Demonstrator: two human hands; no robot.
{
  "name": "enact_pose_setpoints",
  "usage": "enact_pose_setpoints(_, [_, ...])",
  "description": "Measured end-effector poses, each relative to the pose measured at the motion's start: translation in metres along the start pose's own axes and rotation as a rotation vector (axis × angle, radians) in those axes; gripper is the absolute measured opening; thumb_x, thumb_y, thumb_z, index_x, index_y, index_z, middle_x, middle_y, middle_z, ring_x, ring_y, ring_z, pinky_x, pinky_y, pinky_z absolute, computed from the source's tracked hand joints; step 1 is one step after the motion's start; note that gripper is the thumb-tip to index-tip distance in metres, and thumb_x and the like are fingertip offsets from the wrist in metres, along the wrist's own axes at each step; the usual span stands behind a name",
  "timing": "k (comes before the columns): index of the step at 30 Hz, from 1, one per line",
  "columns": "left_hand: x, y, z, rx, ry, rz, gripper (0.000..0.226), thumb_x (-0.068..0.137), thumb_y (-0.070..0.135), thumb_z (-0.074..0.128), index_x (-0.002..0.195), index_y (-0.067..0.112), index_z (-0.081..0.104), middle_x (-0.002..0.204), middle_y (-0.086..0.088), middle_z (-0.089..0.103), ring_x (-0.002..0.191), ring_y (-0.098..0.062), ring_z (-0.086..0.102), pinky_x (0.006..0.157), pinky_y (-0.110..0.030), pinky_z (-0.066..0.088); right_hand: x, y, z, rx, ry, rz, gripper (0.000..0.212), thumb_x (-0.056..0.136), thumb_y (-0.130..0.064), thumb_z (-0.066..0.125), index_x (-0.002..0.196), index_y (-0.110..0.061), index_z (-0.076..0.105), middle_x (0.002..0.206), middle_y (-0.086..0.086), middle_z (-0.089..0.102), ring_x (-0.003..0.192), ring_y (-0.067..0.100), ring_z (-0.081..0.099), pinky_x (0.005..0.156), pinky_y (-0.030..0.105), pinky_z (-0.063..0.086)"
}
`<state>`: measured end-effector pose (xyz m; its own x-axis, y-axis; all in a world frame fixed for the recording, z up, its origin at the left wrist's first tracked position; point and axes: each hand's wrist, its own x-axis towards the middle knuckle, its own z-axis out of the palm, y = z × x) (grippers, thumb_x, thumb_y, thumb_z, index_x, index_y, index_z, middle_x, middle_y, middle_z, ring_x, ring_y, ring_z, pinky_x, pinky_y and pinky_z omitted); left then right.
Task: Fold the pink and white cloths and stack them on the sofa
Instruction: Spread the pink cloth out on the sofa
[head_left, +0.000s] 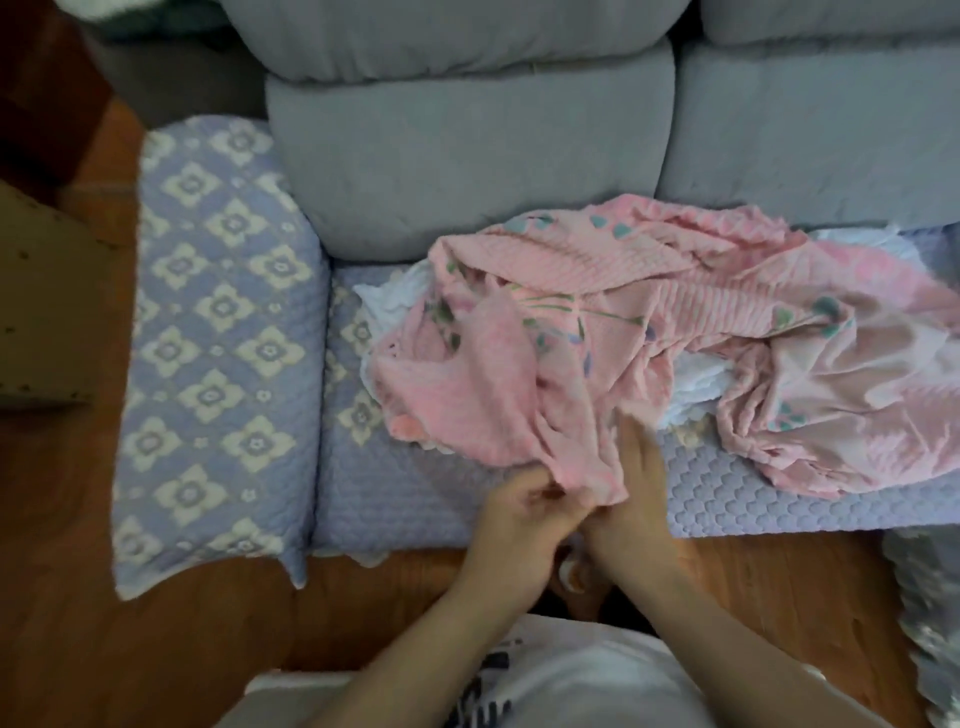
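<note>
A person stands at the front edge of a grey sofa (467, 156) whose seat and armrest wear a lilac quilted cover (218, 322) with white flower shapes. A crumpled pink cloth (597, 322) with a floral print lies spread across the seat, and a white cloth (696, 384) peeks from under it at both sides. Both hands meet at the near edge of the pink cloth. The left hand (524, 514) has its fingers curled, pinching the hem. The right hand (636, 499) lies just beside it, fingers mostly straight against the fabric, thumb hidden beneath. The picture is blurred. A wooden floor (156, 649) shows below.
</note>
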<state>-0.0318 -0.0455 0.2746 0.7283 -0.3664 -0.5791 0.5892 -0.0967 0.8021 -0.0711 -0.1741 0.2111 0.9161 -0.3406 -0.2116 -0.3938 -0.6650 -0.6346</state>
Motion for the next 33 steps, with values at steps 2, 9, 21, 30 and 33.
enact_pose_setpoints(2, [-0.009,0.019,-0.001,0.148,0.055,0.11,0.014,0.088,0.011,0.074,0.081,0.0,0.069,0.088,-0.011,0.067,0.083,-0.005,0.061,0.079,-0.023,0.05,0.024,-0.001,-0.014,0.06,0.13,0.115,0.083,0.086,-0.049,0.055,0.156,-0.016,0.025,0.157,0.02,0.028,0.142,0.038,0.028,0.115,0.049,0.027])
enact_pose_setpoints(9, [-0.069,0.089,-0.031,0.368,0.249,0.711,0.018,0.089,0.045,0.066,0.083,0.028,0.066,0.138,0.002,0.048,0.133,-0.017,0.045,0.11,-0.029,0.037,0.085,0.007,-0.075,-0.235,0.174,-0.27,0.043,0.069,-0.028,0.042,0.082,-0.003,0.075,0.097,0.025,0.071,0.099,0.04,0.063,0.085,0.048,0.051])
enact_pose_setpoints(21, [-0.015,0.054,-0.1,1.348,0.022,0.23,0.07,0.073,0.071,0.058,0.134,0.048,0.032,0.114,0.011,0.06,0.099,-0.019,0.064,0.078,-0.039,0.054,0.093,-0.099,-0.227,0.28,0.474,-0.207,0.042,0.08,0.006,0.045,0.11,-0.022,0.054,0.085,-0.001,0.057,0.078,0.021,0.054,0.069,0.035,0.043])
enact_pose_setpoints(30, [-0.034,0.093,-0.108,0.714,-0.236,0.113,0.023,0.1,0.021,0.053,0.116,0.025,0.069,0.121,-0.003,0.072,0.111,-0.027,0.066,0.101,-0.042,0.047,0.024,0.0,-0.168,-1.016,-0.996,-0.095,0.031,0.082,-0.035,0.076,0.106,-0.016,0.068,0.088,-0.004,0.068,0.084,0.018,0.071,0.075,0.027,0.059])
enact_pose_setpoints(33, [-0.06,0.107,-0.087,1.051,-0.615,-0.147,0.046,0.083,0.05,0.076,0.123,0.043,0.054,0.117,0.028,0.065,0.098,0.013,0.059,0.091,-0.009,0.042,0.05,0.019,-0.191,-0.849,-0.969,0.043,0.026,0.083,-0.03,0.074,0.101,-0.011,0.069,0.095,0.0,0.069,0.083,0.017,0.067,0.069,0.018,0.055])
